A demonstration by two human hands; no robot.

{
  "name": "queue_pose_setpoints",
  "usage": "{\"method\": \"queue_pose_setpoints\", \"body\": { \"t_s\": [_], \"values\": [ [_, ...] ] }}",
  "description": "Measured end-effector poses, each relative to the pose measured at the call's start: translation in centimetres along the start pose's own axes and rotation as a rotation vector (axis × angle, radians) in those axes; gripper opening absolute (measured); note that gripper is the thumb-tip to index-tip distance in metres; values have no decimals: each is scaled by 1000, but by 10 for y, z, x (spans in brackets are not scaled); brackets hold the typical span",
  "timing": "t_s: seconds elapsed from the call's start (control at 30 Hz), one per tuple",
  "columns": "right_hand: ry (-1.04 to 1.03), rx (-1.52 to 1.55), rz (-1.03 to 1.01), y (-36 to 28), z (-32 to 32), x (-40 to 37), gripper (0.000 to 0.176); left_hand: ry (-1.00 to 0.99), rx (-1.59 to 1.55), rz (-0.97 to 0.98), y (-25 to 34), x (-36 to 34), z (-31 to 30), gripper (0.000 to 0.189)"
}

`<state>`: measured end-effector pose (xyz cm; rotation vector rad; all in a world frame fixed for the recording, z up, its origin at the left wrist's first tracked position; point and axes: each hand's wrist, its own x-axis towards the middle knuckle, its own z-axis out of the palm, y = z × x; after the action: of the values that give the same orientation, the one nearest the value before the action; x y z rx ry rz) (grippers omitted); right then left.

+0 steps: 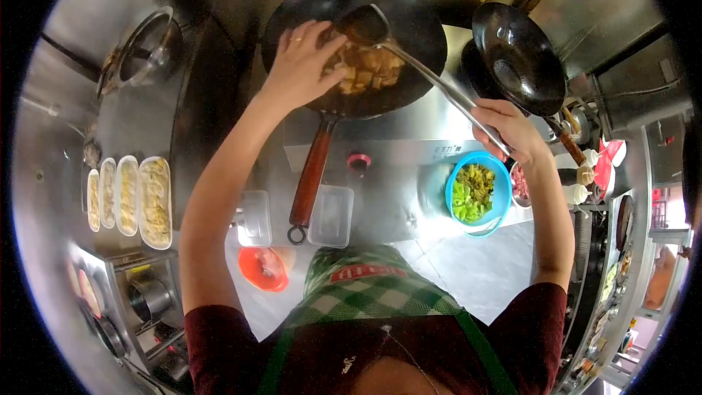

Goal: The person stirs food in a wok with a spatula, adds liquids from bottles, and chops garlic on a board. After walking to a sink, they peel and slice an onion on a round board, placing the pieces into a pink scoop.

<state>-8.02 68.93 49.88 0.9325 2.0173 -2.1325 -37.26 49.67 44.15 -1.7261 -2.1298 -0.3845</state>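
Above a dark wok (417, 22) at the back centre, my left hand (303, 58) hovers with its fingers spread, near brown, sauced pieces of food (369, 72) in the wok. My right hand (504, 128) is closed around the long metal handle of a ladle (439, 80). The ladle's bowl rests tilted inside the wok, just right of my left fingertips. Toward my body points the wok's wooden handle (314, 175), with a ring at its end.
Two clear plastic containers (331, 216) stand at the counter's front edge, above an orange bowl (252, 267). A blue basket (452, 201) of leafy greens sits on the right. Behind it hangs a second wok (519, 58). Several long white dishes (155, 205) of food line the left.
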Motion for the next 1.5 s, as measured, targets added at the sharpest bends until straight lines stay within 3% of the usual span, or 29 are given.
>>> {"method": "queue_pose_setpoints", "body": {
  "t_s": [0.37,0.47,0.57,0.6,0.67,0.77,0.87,0.93,1.03,1.07,1.1,1.17,1.3,1.33,1.5],
  "values": [
    [16,-89,33,-2,8,-27,16,-170,20,101,16,19,23,46],
    [27,-61,42,-1,7,-28,16,-45,-63,88,18,16,12,46],
    [63,-28,40,3,4,-26,16,7,-656,-151,37,3,-54,49],
    [68,-25,38,4,3,-24,16,-28,-972,-137,43,-9,-74,50],
    [81,-39,52,4,4,-18,16,-123,-1426,-64,64,-40,-110,51],
    [103,-52,54,5,12,-4,15,-221,-1882,194,102,-74,-150,51],
    [110,-274,-54,7,13,13,17,-304,-2047,341,112,-88,-167,52],
    [195,-503,-111,13,17,21,22,-301,-2017,326,107,-98,-169,53],
    [352,-995,-488,18,20,37,23,-228,-1864,202,96,-111,-170,54],
    [329,-964,-316,14,21,35,27,-193,-1766,127,92,-114,-170,55],
    [310,-901,-316,13,23,36,25,-169,-1662,46,87,-117,-168,55],
    [193,-562,-70,1,29,33,22,-96,-1383,-132,72,-121,-159,56],
    [151,-464,-9,17,24,46,20,22,-900,-333,50,-130,-132,46],
    [153,-472,13,16,28,47,19,-34,-798,-351,49,-133,-131,48],
    [99,-255,31,19,26,45,20,39,-693,-394,48,-145,-123,36]
  ]
}}
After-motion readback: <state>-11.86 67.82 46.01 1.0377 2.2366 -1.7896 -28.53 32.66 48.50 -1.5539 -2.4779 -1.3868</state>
